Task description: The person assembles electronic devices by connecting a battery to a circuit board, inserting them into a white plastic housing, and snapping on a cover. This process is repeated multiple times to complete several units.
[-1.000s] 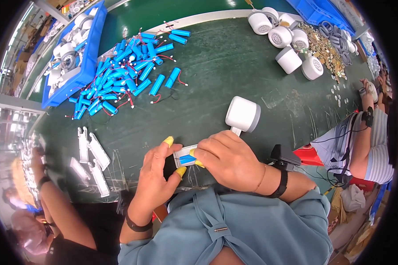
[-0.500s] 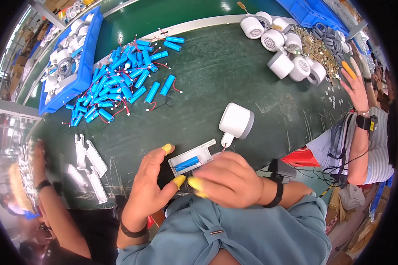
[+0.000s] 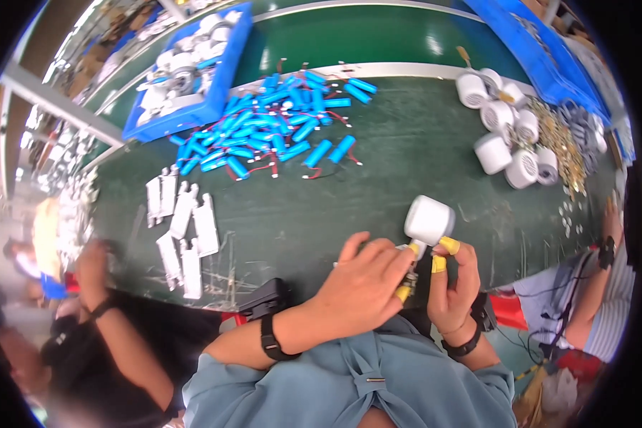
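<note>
A white fan head (image 3: 429,220) with a grey rim rests on the green bench in front of me, its short neck (image 3: 419,250) pointing toward my hands. My left hand (image 3: 357,289), with yellow covers on its fingertips, is closed around the handle part below that neck. Most of this part is covered by my fingers, though small dark and metallic bits (image 3: 412,279) show beside the thumb. Just right of the neck, my right hand (image 3: 453,292) has its yellow-covered thumb and forefinger drawn together in a pinch. What lies between those tips is too small to make out.
Blue battery cells (image 3: 264,128) with red wires are heaped beyond my left hand. White handle shells (image 3: 185,210) lie at left. Fan heads (image 3: 493,153) and small brass-coloured parts (image 3: 563,146) sit at far right. A blue crate (image 3: 221,107) stands behind. Co-workers' arms (image 3: 125,342) flank me.
The view has swung left. The handle shell with its blue cell is now hidden by my left hand, which has moved to the fan's neck. More white shells lie at left. The right co-worker's hand has drawn back.
</note>
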The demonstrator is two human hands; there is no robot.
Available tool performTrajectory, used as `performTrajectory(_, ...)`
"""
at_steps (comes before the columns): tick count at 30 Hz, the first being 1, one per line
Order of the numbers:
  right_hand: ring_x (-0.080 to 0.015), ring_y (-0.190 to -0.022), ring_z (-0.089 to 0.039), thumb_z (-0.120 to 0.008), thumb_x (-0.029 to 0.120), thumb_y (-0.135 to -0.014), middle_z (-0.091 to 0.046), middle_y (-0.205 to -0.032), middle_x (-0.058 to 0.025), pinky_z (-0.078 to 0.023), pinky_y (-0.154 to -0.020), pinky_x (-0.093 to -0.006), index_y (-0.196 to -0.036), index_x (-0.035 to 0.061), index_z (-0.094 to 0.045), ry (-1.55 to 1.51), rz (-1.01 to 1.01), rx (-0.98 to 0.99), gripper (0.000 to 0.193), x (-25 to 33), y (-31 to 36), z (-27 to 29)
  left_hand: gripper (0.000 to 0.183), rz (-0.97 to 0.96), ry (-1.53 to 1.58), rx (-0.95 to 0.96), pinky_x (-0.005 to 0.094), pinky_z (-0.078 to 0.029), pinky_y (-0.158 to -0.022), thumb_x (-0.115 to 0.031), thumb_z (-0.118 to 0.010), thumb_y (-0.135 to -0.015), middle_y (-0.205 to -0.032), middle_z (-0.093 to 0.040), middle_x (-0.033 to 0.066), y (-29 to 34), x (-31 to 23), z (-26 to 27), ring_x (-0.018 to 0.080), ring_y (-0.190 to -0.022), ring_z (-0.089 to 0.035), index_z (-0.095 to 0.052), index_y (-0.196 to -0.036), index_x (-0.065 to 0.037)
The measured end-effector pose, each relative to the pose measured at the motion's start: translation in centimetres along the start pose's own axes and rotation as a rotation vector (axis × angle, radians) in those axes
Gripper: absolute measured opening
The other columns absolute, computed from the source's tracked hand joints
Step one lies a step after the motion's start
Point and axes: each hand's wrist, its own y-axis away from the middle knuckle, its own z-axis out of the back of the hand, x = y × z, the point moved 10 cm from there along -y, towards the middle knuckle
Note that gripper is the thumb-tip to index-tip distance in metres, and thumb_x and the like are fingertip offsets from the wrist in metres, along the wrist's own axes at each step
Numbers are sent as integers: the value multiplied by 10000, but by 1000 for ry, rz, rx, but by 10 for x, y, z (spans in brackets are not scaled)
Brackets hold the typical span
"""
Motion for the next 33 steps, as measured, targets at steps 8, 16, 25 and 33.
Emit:
performTrajectory(8, -176, -833, -626, -470, -137, -870, -556, -1085, -150, -529, -729, -274, -1180, -36, -552, -234, -96, 120, 336, -14, 5, -18, 522, 142, 428, 28, 503, -326, -1053, -77, -590, -832, -979, -651, 110, 2, 23, -21, 291, -1030, -588, -437, -1323, 15)
performTrajectory(16, -153, -962, -600, -389, -73, -943, -564, -1094, -98, -498, -848, -288, -1219, -13, -537, -433, -248, 191, 319, -24, 12, -38, 682, 147, 225, -37, 507, -331, -1057, -153, -708, -803, -985, -664, 103, 0, 14, -1, 294, -1045, -602, -376, -1371, 25)
performTrajectory(25, -186, -1155, -566, -424, 20, -993, -585, -1216, -92, -426, -1033, -334, -1332, 21, -464, -1084, -781, 226, 342, -31, 28, -59, 661, -2, -111, -116, 452, -415, -937, -88, -713, -720, -988, -607, 121, 10, 10, -3, 296, -982, -585, -458, -1315, 48)
performTrajectory(33, -127, -913, -606, -497, 27, -992, -610, -1040, -54, -488, -870, -286, -1216, 12, -545, -873, -637, 283, 230, -33, 27, -54, 501, 561, 1210, -273, 383, -494, -923, -184, -708, -857, -1110, -640, 114, 47, 99, 71, 232, -1004, -634, -520, -1276, 17)
